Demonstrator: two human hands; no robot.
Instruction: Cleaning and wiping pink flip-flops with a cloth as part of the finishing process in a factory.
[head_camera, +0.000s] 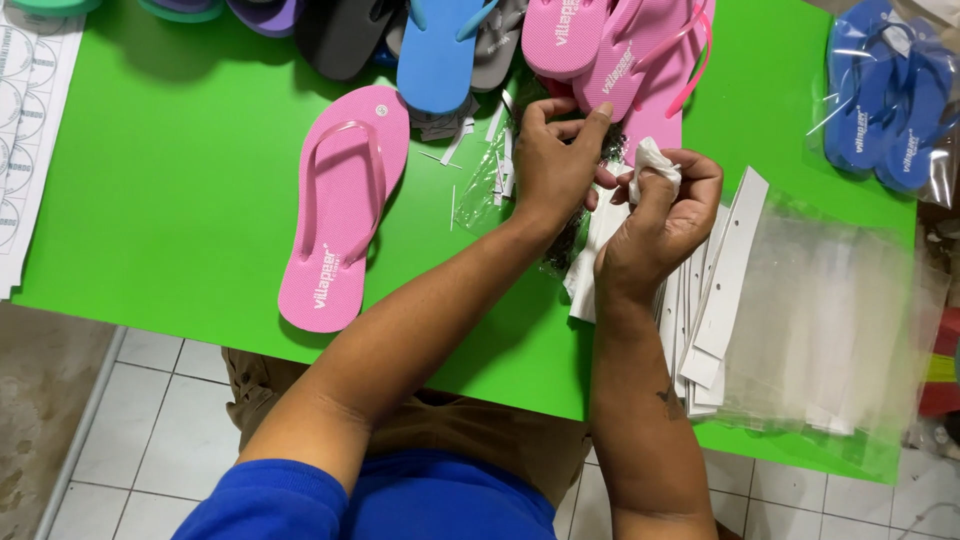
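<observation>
Right hand (660, 225) pinches a small folded white paper tag (655, 160); left hand (555, 160), fingers curled, steadies it just beside, empty otherwise.

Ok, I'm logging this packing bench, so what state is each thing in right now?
Left hand: fingers curled, over a small clear bag.
Right hand: pinching a white scrap.
Pink sandal: lying flat, sole down, strap up, unbagged.
Blue sandals: paired, sealed in a clear bag.
White card strips: stacked, fanned.
Clear bags: piled flat, empty.
Sandals at the far edge: loose, overlapping.
</observation>
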